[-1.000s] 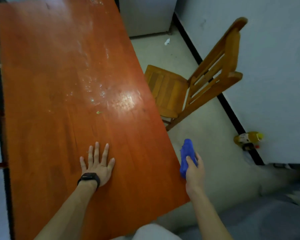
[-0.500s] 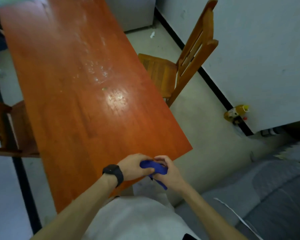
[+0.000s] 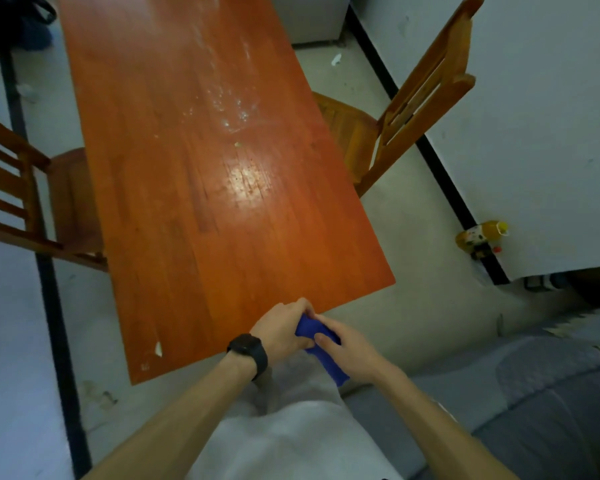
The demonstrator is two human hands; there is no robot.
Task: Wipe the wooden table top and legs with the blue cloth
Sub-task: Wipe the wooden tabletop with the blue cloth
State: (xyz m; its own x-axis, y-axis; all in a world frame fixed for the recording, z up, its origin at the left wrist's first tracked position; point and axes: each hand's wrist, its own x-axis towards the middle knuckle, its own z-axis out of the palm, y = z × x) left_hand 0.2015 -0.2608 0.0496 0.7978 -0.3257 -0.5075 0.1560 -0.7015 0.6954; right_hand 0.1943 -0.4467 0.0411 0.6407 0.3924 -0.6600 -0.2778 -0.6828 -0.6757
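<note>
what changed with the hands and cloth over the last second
The left hand lifted off the table and came back to the near edge to take hold of the cloth; the right hand, which held it alone beside the table, moved in to meet it. Both now grip it. The table is unwiped, smears and crumbs in place.

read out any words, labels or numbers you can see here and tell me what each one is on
No text here can be read.
Bottle on the floor by the wall: it has a printed label, too small and blurred to read.
Black watch on the left wrist: its face shows nothing.
Wooden table and blue cloth: no markings.
</note>
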